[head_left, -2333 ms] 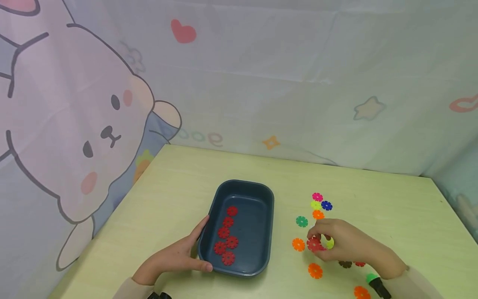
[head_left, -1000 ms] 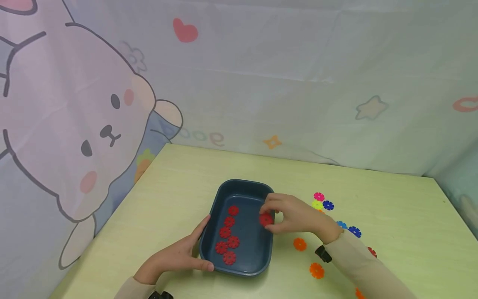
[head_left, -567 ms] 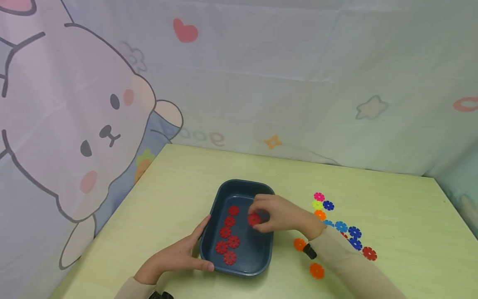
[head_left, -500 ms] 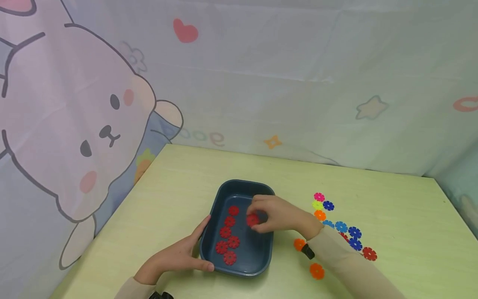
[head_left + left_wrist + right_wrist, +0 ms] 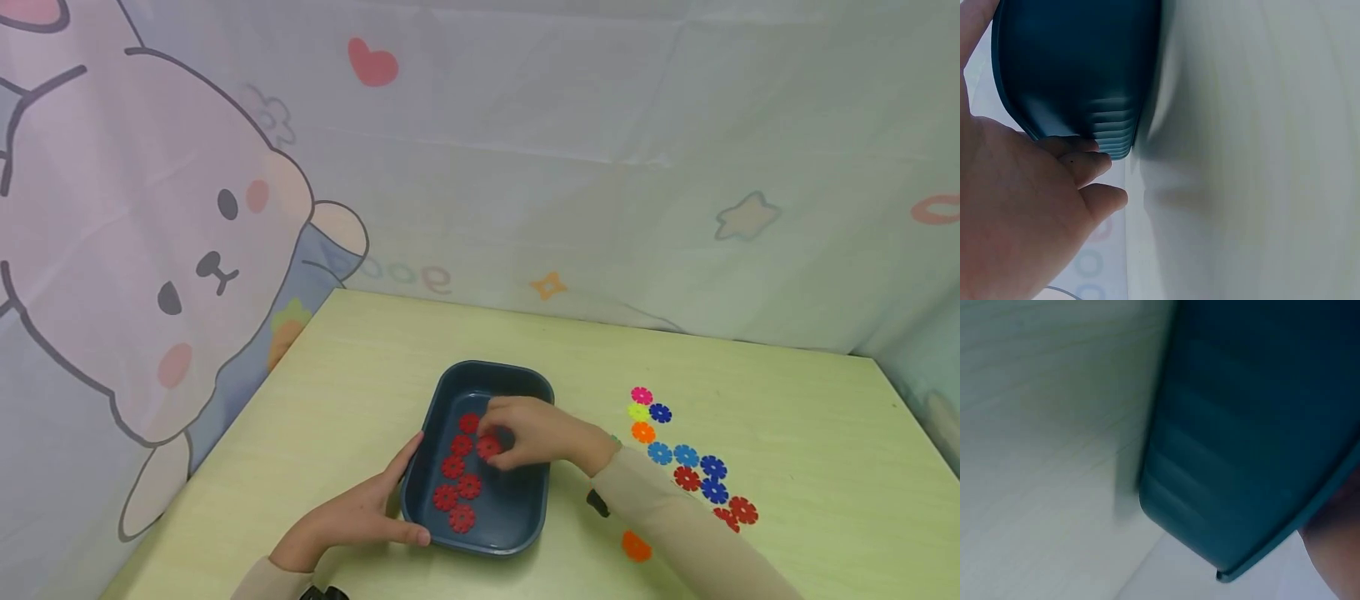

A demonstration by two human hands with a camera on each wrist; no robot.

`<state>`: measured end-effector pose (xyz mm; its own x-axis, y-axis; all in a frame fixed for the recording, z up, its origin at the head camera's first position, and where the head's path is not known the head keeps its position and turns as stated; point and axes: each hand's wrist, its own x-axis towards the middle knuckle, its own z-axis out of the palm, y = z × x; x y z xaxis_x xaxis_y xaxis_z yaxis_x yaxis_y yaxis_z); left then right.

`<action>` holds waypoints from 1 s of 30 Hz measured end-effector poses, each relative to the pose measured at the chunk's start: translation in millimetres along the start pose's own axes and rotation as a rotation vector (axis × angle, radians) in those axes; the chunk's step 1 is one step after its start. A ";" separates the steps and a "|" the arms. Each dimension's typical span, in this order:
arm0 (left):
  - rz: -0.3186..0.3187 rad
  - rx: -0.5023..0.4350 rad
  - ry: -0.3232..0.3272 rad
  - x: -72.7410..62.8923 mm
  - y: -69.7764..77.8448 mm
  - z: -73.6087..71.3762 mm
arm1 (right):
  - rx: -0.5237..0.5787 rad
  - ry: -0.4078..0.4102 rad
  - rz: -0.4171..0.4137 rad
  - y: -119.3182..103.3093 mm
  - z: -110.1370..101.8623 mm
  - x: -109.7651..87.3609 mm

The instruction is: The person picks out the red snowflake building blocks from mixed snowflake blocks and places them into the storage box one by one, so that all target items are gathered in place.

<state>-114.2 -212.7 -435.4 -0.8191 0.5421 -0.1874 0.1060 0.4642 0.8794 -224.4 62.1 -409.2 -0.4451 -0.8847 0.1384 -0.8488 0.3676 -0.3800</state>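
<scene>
A dark blue tray stands on the table. My left hand holds its near left corner, thumb at the near edge and other fingers along the side; the left wrist view shows fingertips against the outer wall. Between thumb and fingers of my right hand, a red snowflake disc is pinched over the tray's middle. Several more red snowflake discs lie along the left half of the tray floor. In the right wrist view the tray's outer wall hides most of that hand.
Right of the tray, several loose snowflake discs lie on the table: pink, yellow, orange, light blue, dark blue and red. An orange disc is beside my right sleeve. A printed cloth hangs behind.
My right hand took a red snowflake disc from the table and carried it left over the tray's rim, then farther in towards the other red discs. The left hand has stayed at the tray.
</scene>
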 end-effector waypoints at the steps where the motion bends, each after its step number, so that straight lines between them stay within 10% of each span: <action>1: 0.000 0.000 0.002 0.1 -0.2 0.1 | -0.001 -0.005 0.001 0.3 1.2 1.7; 30: -0.024 -0.012 0.001 -3.1 1.0 -1.8 | -0.089 -0.197 0.124 1.4 20.7 29.3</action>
<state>-112.6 -215.2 -433.1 -0.8220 0.5302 -0.2079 0.0795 0.4683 0.8800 -232.7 30.7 -424.6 -0.4903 -0.8670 -0.0887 -0.8169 0.4927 -0.2999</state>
